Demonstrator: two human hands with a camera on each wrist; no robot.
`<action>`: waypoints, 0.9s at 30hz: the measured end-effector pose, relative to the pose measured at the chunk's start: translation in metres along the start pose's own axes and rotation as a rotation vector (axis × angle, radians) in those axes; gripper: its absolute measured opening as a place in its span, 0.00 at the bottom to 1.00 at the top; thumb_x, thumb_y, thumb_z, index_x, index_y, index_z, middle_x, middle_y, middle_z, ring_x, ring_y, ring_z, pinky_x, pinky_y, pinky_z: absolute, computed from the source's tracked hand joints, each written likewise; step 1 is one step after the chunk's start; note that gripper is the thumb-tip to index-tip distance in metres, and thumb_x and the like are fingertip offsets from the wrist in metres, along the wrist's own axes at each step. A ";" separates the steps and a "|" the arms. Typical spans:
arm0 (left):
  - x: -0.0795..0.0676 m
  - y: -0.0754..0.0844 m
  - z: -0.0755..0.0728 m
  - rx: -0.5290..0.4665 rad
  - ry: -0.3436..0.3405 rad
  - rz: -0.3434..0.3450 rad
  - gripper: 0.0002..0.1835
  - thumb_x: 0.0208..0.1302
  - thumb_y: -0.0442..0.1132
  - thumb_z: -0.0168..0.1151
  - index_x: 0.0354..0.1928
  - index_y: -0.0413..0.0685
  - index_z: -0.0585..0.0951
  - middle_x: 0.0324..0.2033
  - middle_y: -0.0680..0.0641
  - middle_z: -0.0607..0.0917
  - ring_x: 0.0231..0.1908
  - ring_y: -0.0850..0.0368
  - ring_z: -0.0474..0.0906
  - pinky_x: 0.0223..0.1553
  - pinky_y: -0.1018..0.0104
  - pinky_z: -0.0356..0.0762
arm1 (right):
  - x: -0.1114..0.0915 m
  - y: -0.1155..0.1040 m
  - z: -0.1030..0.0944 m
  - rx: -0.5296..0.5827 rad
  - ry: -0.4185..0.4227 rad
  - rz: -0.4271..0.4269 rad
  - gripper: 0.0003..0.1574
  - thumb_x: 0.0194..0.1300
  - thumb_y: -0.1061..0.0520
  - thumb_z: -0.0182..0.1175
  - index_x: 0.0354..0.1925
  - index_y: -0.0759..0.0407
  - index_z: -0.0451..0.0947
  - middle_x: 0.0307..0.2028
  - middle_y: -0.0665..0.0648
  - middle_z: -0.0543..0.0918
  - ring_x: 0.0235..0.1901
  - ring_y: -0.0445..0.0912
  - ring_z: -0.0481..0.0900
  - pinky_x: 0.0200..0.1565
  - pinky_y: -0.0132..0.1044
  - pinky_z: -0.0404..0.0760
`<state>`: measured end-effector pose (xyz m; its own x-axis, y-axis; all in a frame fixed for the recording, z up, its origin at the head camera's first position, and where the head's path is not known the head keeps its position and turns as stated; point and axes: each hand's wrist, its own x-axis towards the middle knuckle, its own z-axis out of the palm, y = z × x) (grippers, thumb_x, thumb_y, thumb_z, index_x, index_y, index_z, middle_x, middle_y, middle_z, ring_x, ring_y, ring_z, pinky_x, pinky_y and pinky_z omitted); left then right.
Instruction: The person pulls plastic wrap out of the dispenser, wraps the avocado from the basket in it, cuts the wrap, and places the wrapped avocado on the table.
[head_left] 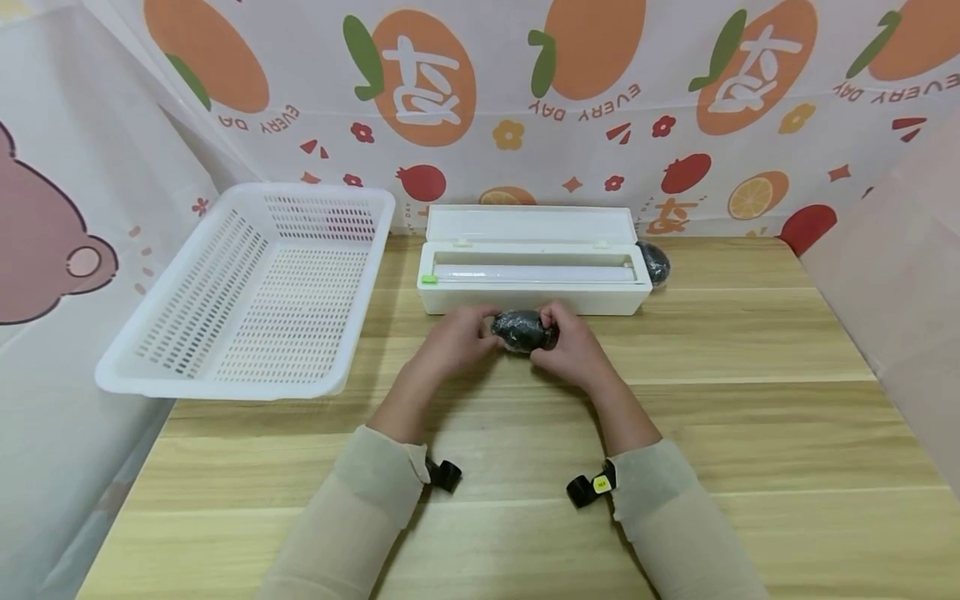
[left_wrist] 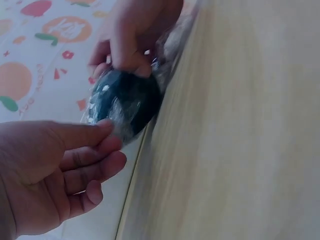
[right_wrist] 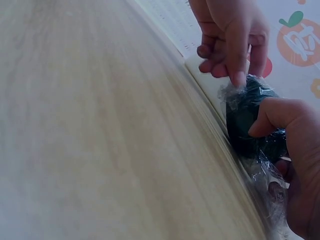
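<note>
A dark green avocado point(head_left: 521, 331), loosely wrapped in clear cling film, is held between both hands just in front of the white cling film box. My left hand point(head_left: 457, 340) pinches the film at the avocado's left end with thumb and fingertips. On the other side, my right hand point(head_left: 574, 348) grips the avocado, its thumb and fingers curled round the right end. Loose film point(right_wrist: 267, 182) bunches out beneath the right hand in the right wrist view. The cling film box point(head_left: 536, 298) has its lid raised, and a roll of film point(head_left: 532, 272) lies inside.
A white slotted plastic basket point(head_left: 341, 337) stands at the left of the wooden table point(head_left: 510, 517). Behind the box's right end sits another dark, film-wrapped round thing point(head_left: 655, 263), partly hidden. A fruit-print curtain point(head_left: 480, 167) hangs along the back.
</note>
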<state>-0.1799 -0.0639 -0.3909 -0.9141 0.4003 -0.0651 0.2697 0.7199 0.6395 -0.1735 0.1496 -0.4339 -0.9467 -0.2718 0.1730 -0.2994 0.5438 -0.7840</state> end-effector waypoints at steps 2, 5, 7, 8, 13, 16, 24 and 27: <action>0.000 0.004 0.003 0.027 0.019 0.014 0.25 0.61 0.40 0.69 0.59 0.41 0.78 0.26 0.48 0.84 0.29 0.56 0.79 0.36 0.62 0.79 | 0.000 0.000 0.000 -0.007 0.008 -0.006 0.27 0.42 0.66 0.67 0.37 0.55 0.61 0.53 0.59 0.80 0.51 0.55 0.75 0.50 0.46 0.73; 0.000 0.008 0.007 0.038 0.056 0.014 0.24 0.60 0.45 0.70 0.55 0.41 0.79 0.30 0.49 0.84 0.31 0.57 0.78 0.37 0.62 0.78 | 0.001 0.001 0.000 -0.014 0.008 -0.018 0.27 0.41 0.66 0.67 0.37 0.55 0.61 0.52 0.59 0.79 0.50 0.54 0.75 0.49 0.46 0.73; 0.000 0.009 0.009 0.023 0.080 -0.010 0.24 0.60 0.49 0.71 0.52 0.41 0.79 0.31 0.48 0.84 0.30 0.56 0.78 0.35 0.62 0.78 | 0.001 0.000 0.000 -0.011 0.006 -0.025 0.27 0.41 0.66 0.66 0.36 0.56 0.61 0.52 0.59 0.80 0.49 0.53 0.75 0.48 0.45 0.72; 0.001 0.010 0.011 0.015 0.092 -0.027 0.25 0.59 0.51 0.71 0.51 0.42 0.79 0.32 0.48 0.84 0.30 0.56 0.78 0.35 0.62 0.77 | 0.001 0.000 0.000 -0.009 0.003 -0.028 0.27 0.42 0.66 0.66 0.36 0.56 0.61 0.52 0.59 0.80 0.49 0.53 0.75 0.48 0.45 0.72; 0.002 0.009 0.012 -0.123 0.078 -0.129 0.30 0.58 0.53 0.71 0.56 0.41 0.75 0.32 0.48 0.85 0.29 0.55 0.79 0.33 0.64 0.76 | 0.001 0.000 -0.001 0.010 0.004 0.004 0.26 0.42 0.66 0.66 0.37 0.56 0.62 0.53 0.59 0.79 0.51 0.54 0.75 0.49 0.45 0.72; 0.002 0.006 0.008 -0.300 0.059 -0.154 0.27 0.63 0.47 0.66 0.61 0.42 0.74 0.30 0.48 0.87 0.28 0.54 0.81 0.30 0.66 0.75 | 0.001 0.002 -0.002 0.040 0.008 0.039 0.26 0.43 0.66 0.65 0.38 0.56 0.62 0.55 0.59 0.79 0.55 0.54 0.74 0.54 0.47 0.72; 0.001 0.000 -0.002 -0.122 0.110 0.135 0.30 0.56 0.36 0.72 0.62 0.44 0.77 0.51 0.42 0.81 0.51 0.49 0.77 0.56 0.57 0.75 | 0.002 0.002 -0.001 0.087 -0.018 0.020 0.28 0.41 0.68 0.65 0.40 0.54 0.65 0.56 0.58 0.79 0.59 0.54 0.74 0.60 0.48 0.72; 0.003 0.001 0.005 -0.042 0.005 0.173 0.37 0.54 0.38 0.75 0.68 0.47 0.72 0.62 0.43 0.77 0.63 0.48 0.71 0.67 0.53 0.67 | 0.002 0.002 0.000 0.094 -0.029 0.005 0.33 0.42 0.68 0.65 0.48 0.51 0.69 0.57 0.57 0.79 0.57 0.52 0.75 0.58 0.47 0.73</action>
<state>-0.1809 -0.0592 -0.3942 -0.8567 0.5131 0.0528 0.4105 0.6163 0.6720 -0.1756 0.1502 -0.4356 -0.9439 -0.2931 0.1521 -0.2805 0.4685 -0.8378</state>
